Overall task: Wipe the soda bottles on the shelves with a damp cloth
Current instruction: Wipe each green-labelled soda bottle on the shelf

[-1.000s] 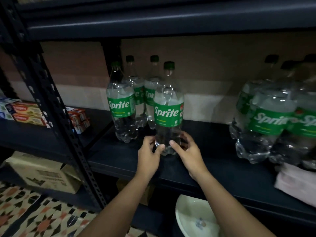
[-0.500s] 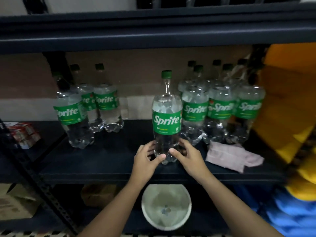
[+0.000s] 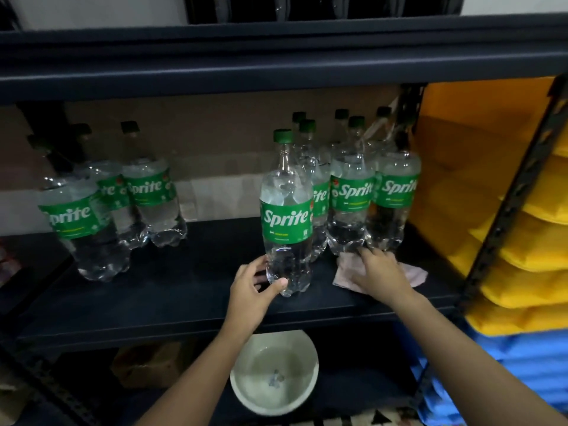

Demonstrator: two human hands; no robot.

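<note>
Here, left hand [image 3: 250, 292] grips clear green-capped plastic bottle [image 3: 287, 210] labelled "Sprite" low down, right hand [image 3: 379, 272] lies on crumpled pink cloth [image 3: 413, 275], fingers curled, grasp unclear.

Cloth [image 3: 412, 275] right of front bottle [image 3: 287, 216], on shelf [image 3: 153, 296].

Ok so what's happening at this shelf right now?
A person is partway through cleaning Sprite bottles. The left hand grips the base of the front bottle standing on the dark shelf. The right hand lies on the pink cloth beside it, apparently picking it up. No wiping is happening yet. A white bowl sits below.
</note>
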